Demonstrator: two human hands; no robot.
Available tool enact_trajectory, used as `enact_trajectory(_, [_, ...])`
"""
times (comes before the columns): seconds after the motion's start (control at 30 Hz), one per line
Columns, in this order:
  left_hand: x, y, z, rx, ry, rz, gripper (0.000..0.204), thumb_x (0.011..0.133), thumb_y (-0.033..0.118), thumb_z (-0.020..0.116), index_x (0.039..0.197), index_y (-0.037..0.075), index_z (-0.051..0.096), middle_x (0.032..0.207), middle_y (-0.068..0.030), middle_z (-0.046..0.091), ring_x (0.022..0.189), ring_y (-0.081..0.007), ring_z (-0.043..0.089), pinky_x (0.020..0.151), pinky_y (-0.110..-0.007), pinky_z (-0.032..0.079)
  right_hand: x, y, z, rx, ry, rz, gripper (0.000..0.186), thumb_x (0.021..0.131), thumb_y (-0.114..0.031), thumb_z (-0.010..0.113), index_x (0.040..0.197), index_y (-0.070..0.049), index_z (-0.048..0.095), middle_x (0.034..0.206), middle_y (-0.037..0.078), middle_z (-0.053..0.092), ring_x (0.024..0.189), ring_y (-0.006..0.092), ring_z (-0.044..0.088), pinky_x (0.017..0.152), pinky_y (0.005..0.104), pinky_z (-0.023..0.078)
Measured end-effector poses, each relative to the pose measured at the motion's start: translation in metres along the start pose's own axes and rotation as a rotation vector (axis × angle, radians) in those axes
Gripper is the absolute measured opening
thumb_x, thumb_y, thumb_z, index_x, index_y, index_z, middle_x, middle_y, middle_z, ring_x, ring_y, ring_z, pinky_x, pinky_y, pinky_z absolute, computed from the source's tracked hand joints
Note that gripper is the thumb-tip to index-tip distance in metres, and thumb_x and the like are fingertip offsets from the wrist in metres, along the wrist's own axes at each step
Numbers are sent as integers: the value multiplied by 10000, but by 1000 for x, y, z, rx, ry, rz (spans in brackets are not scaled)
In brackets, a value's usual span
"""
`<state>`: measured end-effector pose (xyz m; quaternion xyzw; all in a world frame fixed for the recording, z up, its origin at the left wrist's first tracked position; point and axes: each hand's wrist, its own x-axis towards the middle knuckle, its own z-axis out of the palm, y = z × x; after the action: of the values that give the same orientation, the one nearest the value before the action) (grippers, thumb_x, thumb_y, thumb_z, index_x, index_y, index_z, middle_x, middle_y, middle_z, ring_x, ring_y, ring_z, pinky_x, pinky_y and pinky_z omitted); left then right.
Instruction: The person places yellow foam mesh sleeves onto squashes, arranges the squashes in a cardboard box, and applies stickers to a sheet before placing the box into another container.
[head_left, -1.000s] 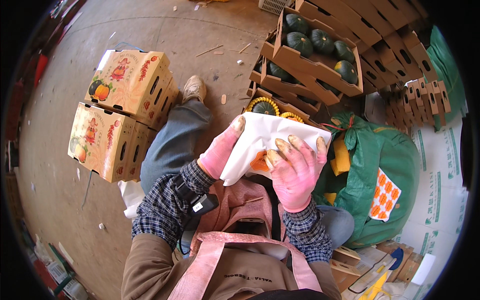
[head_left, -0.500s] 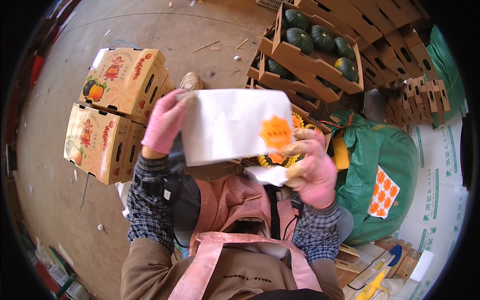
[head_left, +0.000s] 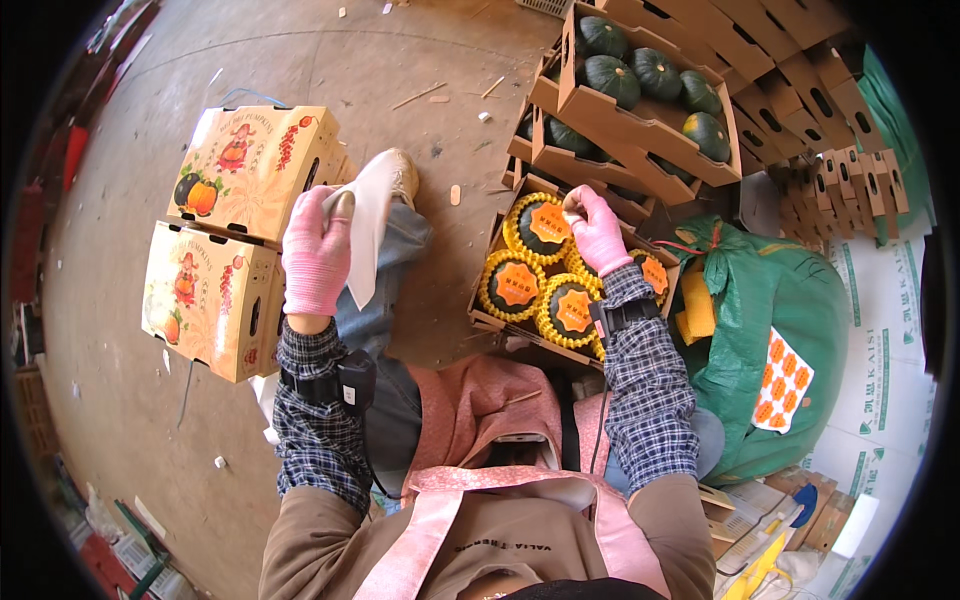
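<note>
My left hand [head_left: 318, 250], in a pink glove, is closed on a white paper sheet [head_left: 371, 225], which hangs edge-on over my leg. My pink-gloved right hand [head_left: 598, 235] is above an open cardboard box [head_left: 530, 340], fingers pinched together; whatever is between them is too small to make out. Its fingertips are at the edge of an orange sticker [head_left: 548, 222] on the far dark green pumpkin. Several pumpkins sit in this box in yellow foam nets [head_left: 497, 290], with orange scalloped stickers on top. My right hand and forearm partly cover the ones at the right.
Two printed cartons [head_left: 250, 165] are stacked at left. Beyond the open box stand stacked trays [head_left: 640, 130] of bare green pumpkins [head_left: 612, 80]. At right, a bulging green sack [head_left: 800, 270] has a sticker sheet [head_left: 783, 380] on it. Folded cartons [head_left: 790, 70] fill the far right.
My hands have moved apart. The white sheet has swung left with my left hand and turned edge-on. My right hand has moved away from the sheet, up over the boxed pumpkins, uncovering them.
</note>
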<state>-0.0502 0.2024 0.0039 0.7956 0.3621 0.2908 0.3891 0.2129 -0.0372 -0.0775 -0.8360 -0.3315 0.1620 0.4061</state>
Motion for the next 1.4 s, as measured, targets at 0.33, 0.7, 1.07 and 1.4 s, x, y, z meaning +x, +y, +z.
enact_trajectory(0.33, [-2, 6, 7, 63, -35, 146, 170, 899, 152, 590, 985, 6, 586, 908, -125, 581, 803, -271, 595, 718, -319, 474, -13, -13, -3, -247, -7, -202, 196, 725, -46, 717, 907, -109, 678, 832, 77, 593, 913, 242, 549, 838, 337, 465])
enact_trajectory(0.7, [-4, 7, 17, 321, -63, 204, 160, 858, 169, 621, 944, 38, 592, 991, -107, 606, 916, -319, 582, 775, -380, 453, -33, -43, 6, -954, -302, -437, 339, 780, -61, 561, 1116, -91, 603, 1113, 63, 620, 1098, 228, 556, 908, 377, 448])
enact_trajectory(1.07, [-57, 140, 30, -903, -1054, 444, 275, 859, 221, 606, 975, -28, 592, 1072, -183, 584, 993, -238, 545, 848, -344, 422, -135, -172, -90, -372, 221, -724, 489, 686, -145, 692, 1144, -89, 529, 1009, 87, 604, 1033, 262, 573, 906, 414, 437])
enact_trajectory(1.4, [-86, 221, 14, -76, -1267, 554, 427, 854, 237, 637, 1188, -8, 534, 996, -97, 580, 923, -179, 549, 834, -303, 433, -329, -38, -336, -867, -17, 704, 890, 628, -333, 781, 1389, -157, 355, 1173, 151, 540, 1091, 314, 519, 908, 408, 411])
